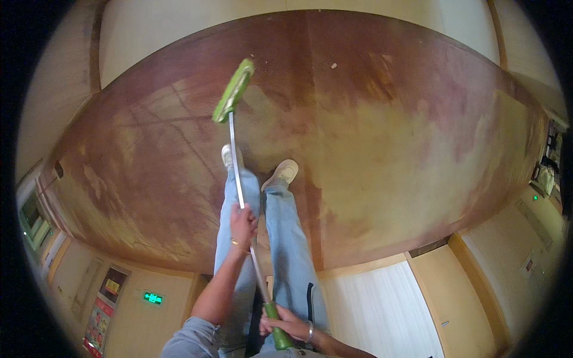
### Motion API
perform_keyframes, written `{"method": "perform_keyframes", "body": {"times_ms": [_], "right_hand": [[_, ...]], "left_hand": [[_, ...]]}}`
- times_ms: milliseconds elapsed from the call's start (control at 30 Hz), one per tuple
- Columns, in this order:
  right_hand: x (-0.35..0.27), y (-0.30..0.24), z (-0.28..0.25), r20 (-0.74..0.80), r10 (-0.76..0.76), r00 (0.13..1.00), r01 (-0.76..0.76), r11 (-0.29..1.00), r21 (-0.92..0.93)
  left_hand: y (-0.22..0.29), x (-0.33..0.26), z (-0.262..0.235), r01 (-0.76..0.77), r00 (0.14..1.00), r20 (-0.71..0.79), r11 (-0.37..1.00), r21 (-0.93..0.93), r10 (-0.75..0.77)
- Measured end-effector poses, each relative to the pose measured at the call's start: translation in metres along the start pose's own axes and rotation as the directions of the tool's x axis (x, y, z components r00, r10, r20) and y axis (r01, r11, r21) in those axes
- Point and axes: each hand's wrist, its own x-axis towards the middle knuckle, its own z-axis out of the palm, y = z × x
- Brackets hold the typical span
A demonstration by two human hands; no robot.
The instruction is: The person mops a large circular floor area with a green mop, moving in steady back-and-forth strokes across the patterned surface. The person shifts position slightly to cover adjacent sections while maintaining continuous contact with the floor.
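Observation:
I hold a mop with a long silver pole (237, 173) and a green head (233, 89). My left hand (243, 225) is closed round the middle of the pole. Lower down, my right hand (287, 325) grips the green handle (278, 331) close to my waist. The head slants over the brown, reddish and yellowish floor (382, 155), ahead of my feet; whether it touches the floor I cannot tell. My legs in light blue jeans (286, 232) and pale shoes (285, 172) stand beside the pole.
A small white scrap (334, 65) lies on the floor beyond the mop head. Pale walls (268, 9) curve round the floor. A wooden door (447, 292) is at the lower right, a green lit sign (153, 298) at the lower left. Assorted items (548, 167) stand along the right edge.

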Motion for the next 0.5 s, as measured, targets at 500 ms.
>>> {"method": "perform_keyframes", "body": {"times_ms": [500], "right_hand": [[0.169,-0.095,0.119,0.052,0.15,0.987,-0.156,0.978,0.137]], "left_hand": [[0.137,0.17,-0.14,0.257,0.908,0.417,0.728,-0.635,0.043]]}}
